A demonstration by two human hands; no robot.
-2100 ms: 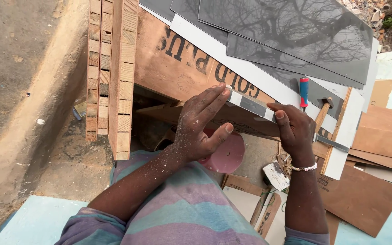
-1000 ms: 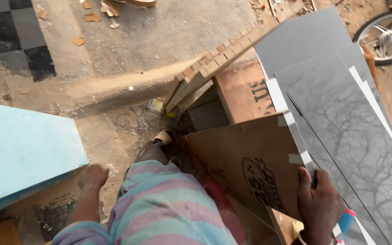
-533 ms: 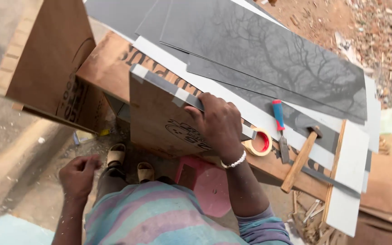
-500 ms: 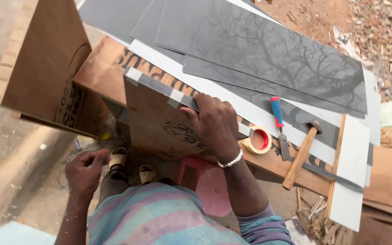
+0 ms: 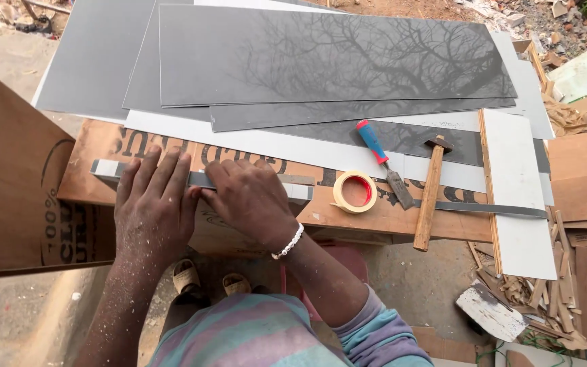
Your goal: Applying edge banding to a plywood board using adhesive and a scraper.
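The strip (image 5: pixel 202 178), a narrow grey and white band of laminate, is laid along the top edge of a plywood board (image 5: pixel 239 231) that is stood on edge against the front of the bench (image 5: pixel 388 214). It is judged thin, light and stiff along its length but easily bent or snapped across, with a smooth, probably slippery face; a hold by the long edges, or flat pressure from above, seems safest.

The left hand (image 5: pixel 154 211) is spread open and pressed flat over the strip and the face of the board, grasping nothing. Just beside it, the right hand (image 5: pixel 249 197) is curled, its fingertips pinching or pressing the strip against the board's edge.

Well left of the left hand a large plywood panel (image 5: pixel 15 204) is leaned, so little room is left on that side. Right of the right hand, on the bench, a roll of tape (image 5: pixel 354 191) is seen near, then a chisel (image 5: pixel 383 163) with a red and blue handle, then a hammer (image 5: pixel 431 190). Beyond both hands grey sheets (image 5: pixel 321 61) are stacked, overhanging. Offcuts (image 5: pixel 531 292) are scattered on the ground to the far right. Open room is found mainly below the hands, towards the person.
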